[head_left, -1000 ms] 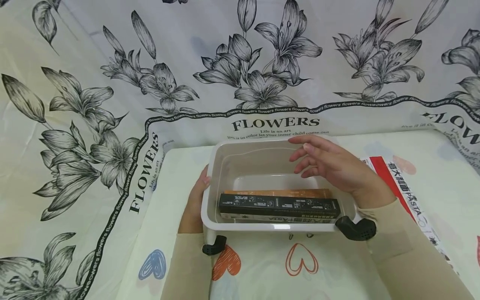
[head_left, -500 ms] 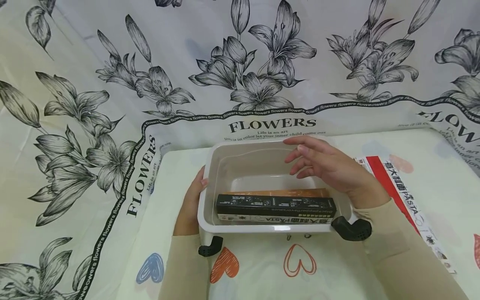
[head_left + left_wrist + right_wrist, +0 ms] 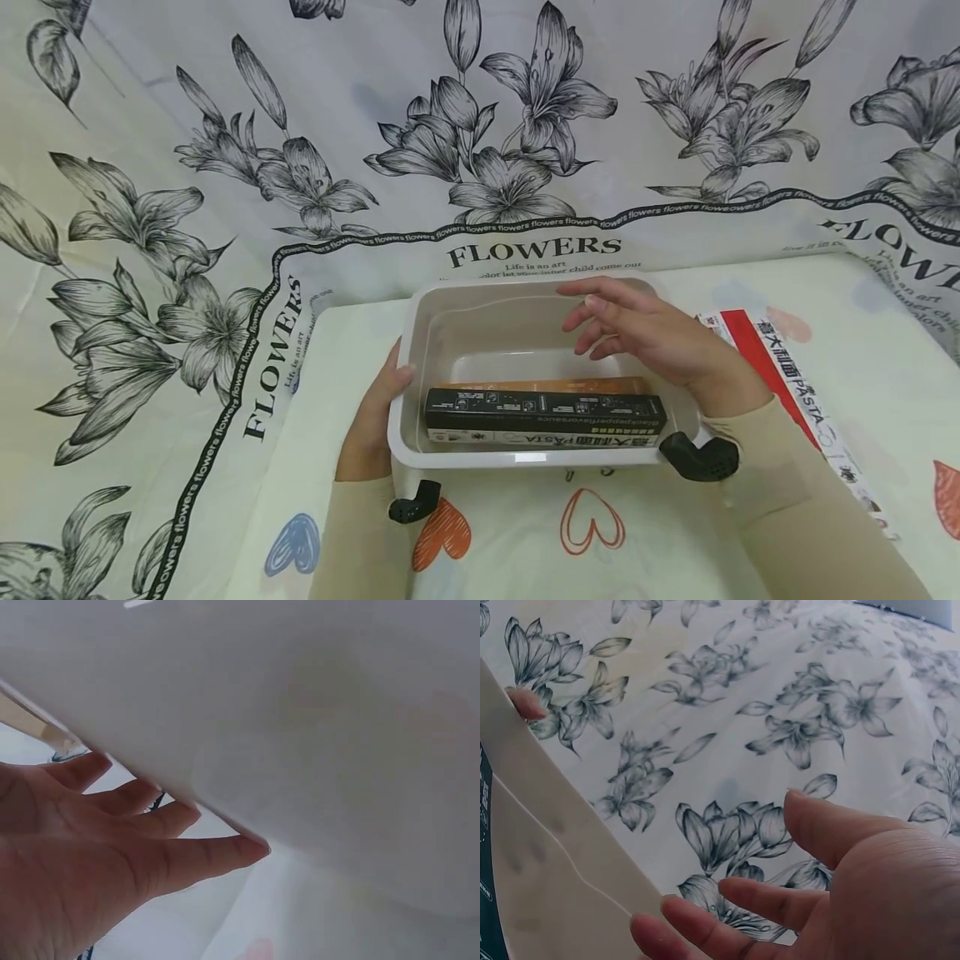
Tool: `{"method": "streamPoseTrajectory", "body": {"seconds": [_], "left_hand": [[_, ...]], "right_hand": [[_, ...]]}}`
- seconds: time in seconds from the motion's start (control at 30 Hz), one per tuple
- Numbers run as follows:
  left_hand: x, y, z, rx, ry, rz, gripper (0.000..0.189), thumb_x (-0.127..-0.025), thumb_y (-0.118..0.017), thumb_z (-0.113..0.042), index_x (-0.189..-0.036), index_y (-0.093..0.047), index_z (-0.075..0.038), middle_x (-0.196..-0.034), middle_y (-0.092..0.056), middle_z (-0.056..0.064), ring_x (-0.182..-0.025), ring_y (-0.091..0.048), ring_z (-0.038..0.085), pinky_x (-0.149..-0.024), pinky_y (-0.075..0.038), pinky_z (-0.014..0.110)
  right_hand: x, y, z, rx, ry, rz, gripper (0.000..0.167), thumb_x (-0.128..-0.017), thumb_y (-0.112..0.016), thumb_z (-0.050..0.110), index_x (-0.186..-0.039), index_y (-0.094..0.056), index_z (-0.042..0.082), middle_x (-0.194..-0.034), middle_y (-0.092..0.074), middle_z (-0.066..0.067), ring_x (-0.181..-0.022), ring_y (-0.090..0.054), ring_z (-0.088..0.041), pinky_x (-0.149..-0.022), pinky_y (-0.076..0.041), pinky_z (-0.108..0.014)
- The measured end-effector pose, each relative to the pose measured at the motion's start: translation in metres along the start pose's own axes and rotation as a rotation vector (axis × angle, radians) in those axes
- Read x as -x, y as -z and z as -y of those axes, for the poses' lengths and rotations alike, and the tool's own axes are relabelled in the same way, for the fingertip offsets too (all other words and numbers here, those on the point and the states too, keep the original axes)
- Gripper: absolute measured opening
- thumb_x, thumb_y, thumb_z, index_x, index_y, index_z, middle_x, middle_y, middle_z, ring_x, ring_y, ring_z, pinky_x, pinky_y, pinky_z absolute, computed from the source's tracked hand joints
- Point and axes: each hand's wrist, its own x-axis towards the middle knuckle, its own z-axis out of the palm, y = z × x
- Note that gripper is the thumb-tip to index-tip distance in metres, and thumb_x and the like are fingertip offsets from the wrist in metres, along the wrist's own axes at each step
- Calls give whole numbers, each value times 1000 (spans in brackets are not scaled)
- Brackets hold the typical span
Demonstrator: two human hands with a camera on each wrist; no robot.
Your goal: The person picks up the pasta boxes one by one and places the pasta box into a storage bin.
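A pale plastic bin (image 3: 480, 321) stands on the table. Inside lie a black pasta box (image 3: 547, 406) and, behind it, an orange box (image 3: 555, 386), mostly hidden. My left hand (image 3: 372, 417) rests against the bin's left side, its thumb at the rim; in the left wrist view its fingers (image 3: 206, 859) look nearly straight and touch the outer wall. Over the bin's right part hovers my right hand (image 3: 637, 329), fingers spread and slightly bent, with nothing between them. In the right wrist view these fingers (image 3: 705, 926) are near the rim.
Right of the bin, a red and white pasta box (image 3: 787, 400) lies slanted on the table, partly behind my right sleeve (image 3: 810, 492). A white floral cloth (image 3: 420, 50) hangs behind and to the left. The tabletop cloth (image 3: 525, 533) has printed hearts.
The whole head view has shifted slightly leftward across the frame. More of the black box's lettered front side shows. Both hands keep nearly the same pose at the bin.
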Motion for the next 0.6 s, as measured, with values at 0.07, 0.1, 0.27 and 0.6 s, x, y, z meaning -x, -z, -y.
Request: {"method": "streamPoseTrajectory", "body": {"seconds": [0.07,0.1,0.27,0.6], "left_hand": [[4,-26,-29,22,81,-79,80,-100,-44,-25,-175,-17,-14,-160,-32,28,-141,-33,47,-114,-22,70],[6,-31,-34,29,110,-95,85,-95,-43,-19,-176,-14,-16,-163,-28,30,-142,-30,51,-113,-19,75],[6,-28,-31,-5,153,-150,93,-87,-50,-19,-175,-21,-16,-159,-35,31,-138,-39,50,-113,-27,73],[8,-18,-21,12,177,-190,92,-84,-49,-16,-174,-27,-19,-158,-40,29,-136,-41,51,-114,-28,69]], "right_hand": [[-1,-2,1,4,4,-1,48,-118,-50,28,-160,-50,5,-127,-62,-27,-105,-68,-43,-90,-60,-47],[-1,-2,1,6,3,2,48,-118,-50,28,-160,-50,5,-127,-62,-26,-105,-68,-43,-90,-60,-47],[-2,-5,2,20,-6,11,48,-118,-49,27,-160,-48,4,-129,-60,-28,-106,-68,-43,-92,-59,-46],[1,-3,2,-105,116,0,47,-120,-42,22,-159,-45,-3,-129,-60,-28,-105,-69,-34,-90,-59,-41]]}}
